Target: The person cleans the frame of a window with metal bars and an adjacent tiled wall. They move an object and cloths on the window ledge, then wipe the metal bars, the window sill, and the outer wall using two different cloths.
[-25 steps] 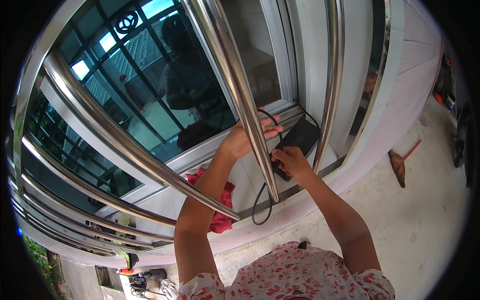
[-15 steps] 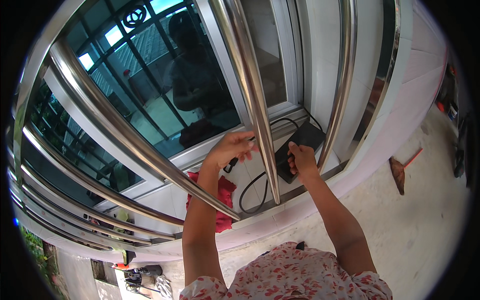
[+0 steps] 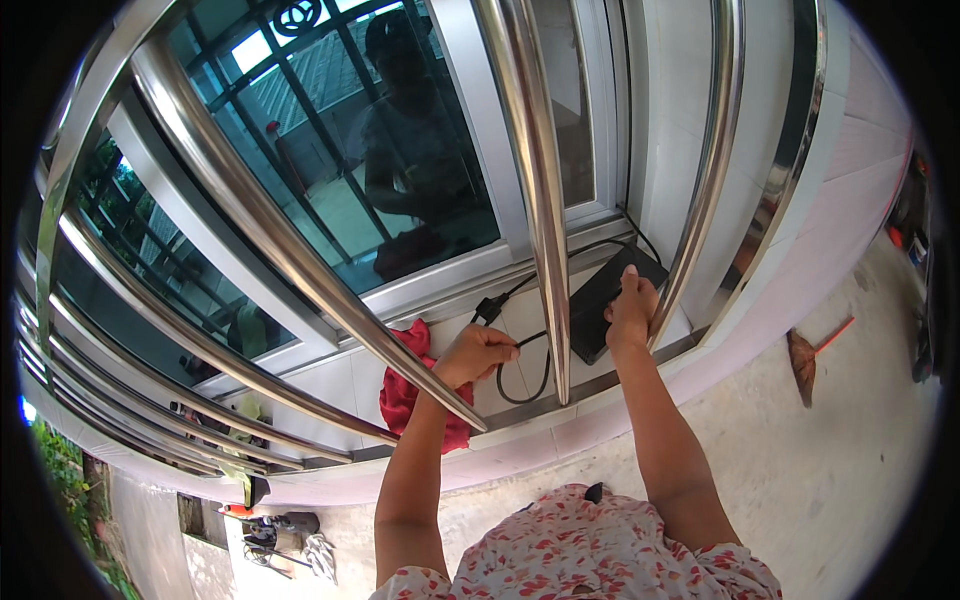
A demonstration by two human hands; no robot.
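A: The flat box [image 3: 607, 300] on the sill is black, and so is the cable [image 3: 520, 352] looping from it.

B: The cloth [image 3: 412, 388] lying beside them is plain red. The sill [image 3: 340, 385] itself is white tile with thin grey seams.

A: The 2 upright bars [image 3: 530, 170] are bright polished silver, mirroring the wall. The window frame [image 3: 470, 130] is pale grey-white, its glass [image 3: 330, 180] tinted blue-green.

B: The garment [image 3: 600, 550] at the lower edge is cream with small red flowers. The floor [image 3: 850, 450] is dull grey.

A: The broom [image 3: 808, 352] out there looks brown with an orange-red handle, though it is small and hard to judge.
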